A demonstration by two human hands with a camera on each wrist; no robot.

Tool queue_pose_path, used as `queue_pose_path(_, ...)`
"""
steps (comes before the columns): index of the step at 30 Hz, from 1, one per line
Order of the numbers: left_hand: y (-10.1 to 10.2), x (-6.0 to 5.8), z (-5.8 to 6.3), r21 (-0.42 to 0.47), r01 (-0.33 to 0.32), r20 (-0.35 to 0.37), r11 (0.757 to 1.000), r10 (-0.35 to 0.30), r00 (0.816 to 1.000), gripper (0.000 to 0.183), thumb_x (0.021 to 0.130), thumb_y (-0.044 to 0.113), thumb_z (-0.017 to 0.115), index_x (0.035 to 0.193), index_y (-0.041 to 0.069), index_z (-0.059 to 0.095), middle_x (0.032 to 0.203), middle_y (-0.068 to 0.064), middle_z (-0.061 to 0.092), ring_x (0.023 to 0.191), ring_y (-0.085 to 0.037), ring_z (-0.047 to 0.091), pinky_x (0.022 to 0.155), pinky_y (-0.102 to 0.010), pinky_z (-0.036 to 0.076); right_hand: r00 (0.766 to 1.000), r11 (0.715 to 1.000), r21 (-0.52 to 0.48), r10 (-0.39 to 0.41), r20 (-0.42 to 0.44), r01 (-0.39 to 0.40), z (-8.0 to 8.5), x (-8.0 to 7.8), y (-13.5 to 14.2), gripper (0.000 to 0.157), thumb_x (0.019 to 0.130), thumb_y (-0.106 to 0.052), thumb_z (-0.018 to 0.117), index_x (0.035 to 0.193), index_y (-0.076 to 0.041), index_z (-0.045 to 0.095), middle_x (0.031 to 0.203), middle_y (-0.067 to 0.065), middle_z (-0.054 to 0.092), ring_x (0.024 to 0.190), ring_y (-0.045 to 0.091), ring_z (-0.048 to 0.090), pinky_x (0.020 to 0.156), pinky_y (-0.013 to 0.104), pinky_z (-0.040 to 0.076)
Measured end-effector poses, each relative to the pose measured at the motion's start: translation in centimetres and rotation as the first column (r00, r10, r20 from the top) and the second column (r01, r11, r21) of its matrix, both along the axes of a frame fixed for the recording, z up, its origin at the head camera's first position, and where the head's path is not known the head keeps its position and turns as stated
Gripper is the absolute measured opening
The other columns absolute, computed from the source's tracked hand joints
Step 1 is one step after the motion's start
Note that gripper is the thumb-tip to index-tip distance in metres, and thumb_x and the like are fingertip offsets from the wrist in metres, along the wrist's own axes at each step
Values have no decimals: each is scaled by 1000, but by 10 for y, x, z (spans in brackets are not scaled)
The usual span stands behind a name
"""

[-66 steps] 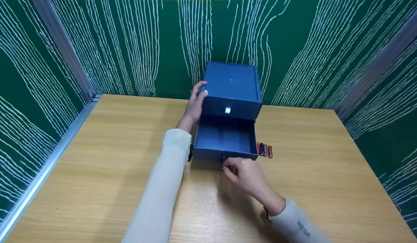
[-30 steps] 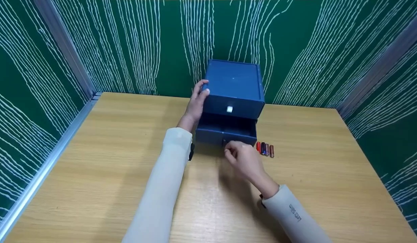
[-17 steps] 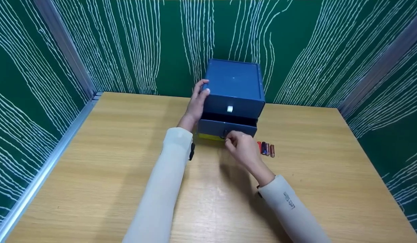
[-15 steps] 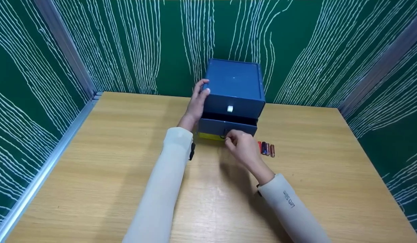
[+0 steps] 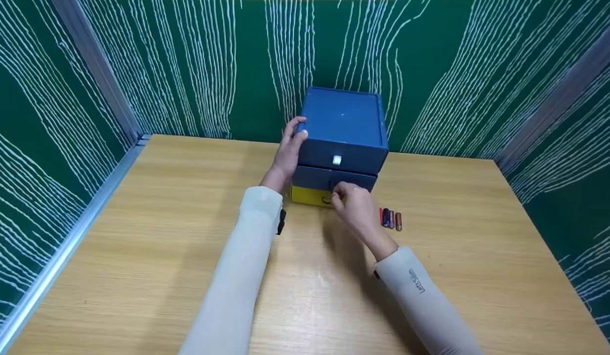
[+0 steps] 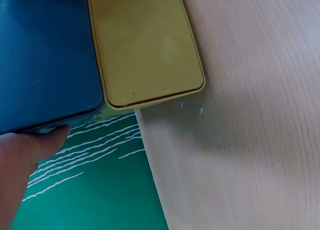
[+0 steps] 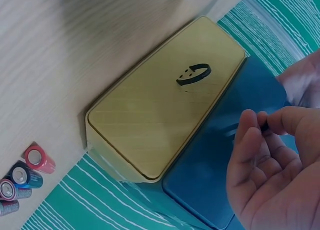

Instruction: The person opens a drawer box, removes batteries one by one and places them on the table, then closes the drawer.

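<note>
A small drawer cabinet (image 5: 343,116) stands by the back wall, with blue upper and middle drawers and a yellow bottom drawer (image 5: 309,195). The top drawer has a white knob (image 5: 337,159). My left hand (image 5: 286,154) rests against the cabinet's left side, fingertips at the top edge; in the left wrist view its thumb (image 6: 50,141) lies along the blue side. My right hand (image 5: 355,206) pinches the dark loop handle (image 7: 264,126) of the middle blue drawer (image 5: 312,177), which now sits flush with the front. A black loop handle (image 7: 195,74) hangs on the yellow drawer.
Several batteries (image 5: 392,219) in red, dark blue and brownish tones lie in a row on the wooden table (image 5: 161,222), right of the cabinet. Green walls with white wavy lines (image 5: 186,64) rise at the back and both sides.
The middle blue drawer has slid from pulled far out to shut, pushed by my right hand on its handle. The yellow drawer front has come into view. My left hand has stayed put.
</note>
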State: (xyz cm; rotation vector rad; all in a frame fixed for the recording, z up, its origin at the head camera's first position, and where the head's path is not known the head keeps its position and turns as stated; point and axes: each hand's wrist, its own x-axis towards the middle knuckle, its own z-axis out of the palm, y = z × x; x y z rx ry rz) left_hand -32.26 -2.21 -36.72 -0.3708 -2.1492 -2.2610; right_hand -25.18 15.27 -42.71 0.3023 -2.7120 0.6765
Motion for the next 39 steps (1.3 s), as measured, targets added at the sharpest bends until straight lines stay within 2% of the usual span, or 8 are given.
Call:
queue_pose_path(8,1,-18,-16,18,-18,-11,1000,18,1000,34,89,41,38,122,41,34,140,7,19,124,-17,26,102,-46,18,999,999,-19,-30,19,30,0,-7,0,11,83,-26,51,80,-21,60,73,-6,58,61,11,51,52,25,42)
queue_pose_path(12,2,-20,-19,19,-23,-10,1000,23,1000,34,88,44,39,122,43,34,140,8,20,124,-17,26,102,-47,18,999,999,-12,-31,18,31,0,-8,0,12,83,-26,51,80,-21,61,73,-6,59,61,12,51,53,25,42)
queue_pose_path(18,1,-12,-11,29,-6,-5,1000,6,1000,36,90,37,37,126,36,32,141,5,19,124,-19,25,102,-47,18,1000,1000,-11,-20,7,21,0,-4,0,13,83,-25,51,85,-19,62,79,-5,61,65,13,53,57,27,45)
queue_pose_path(22,0,-3,-3,45,4,-29,999,-3,1000,37,91,31,36,128,27,31,141,0,19,124,-20,25,103,-45,18,997,1000,-16,1,-73,-2,-1,2,2,9,81,-22,53,87,-18,60,80,-4,61,67,13,55,58,27,45)
queue_pose_path(25,0,0,-1,41,1,-25,999,0,1000,38,91,30,35,129,26,31,141,0,19,124,-19,25,103,-44,18,994,1000,4,30,-107,-30,-4,7,2,4,78,-22,55,80,-19,57,74,-5,59,62,11,54,55,26,44)
queue_pose_path(30,-1,0,0,43,3,-29,999,-1,1000,38,92,30,35,129,25,30,141,-1,18,125,-19,25,103,-44,17,998,997,58,49,37,-51,-12,10,1,7,75,-26,56,73,-19,58,67,-4,58,56,11,51,49,25,40)
queue_pose_path(34,-1,-1,0,48,5,-21,999,-4,1000,38,91,31,35,129,26,31,141,0,18,124,-19,25,103,-45,17,983,995,100,4,181,-23,-18,5,0,12,77,-28,56,82,-18,60,69,-2,58,56,14,50,48,26,39)
queue_pose_path(39,1,0,0,32,9,-31,999,-8,1000,38,91,31,35,129,27,30,142,0,18,124,-19,26,103,-45,18,964,992,126,-31,264,-3,-23,0,-1,23,78,-28,56,97,-15,58,70,0,58,56,17,51,47,28,38)
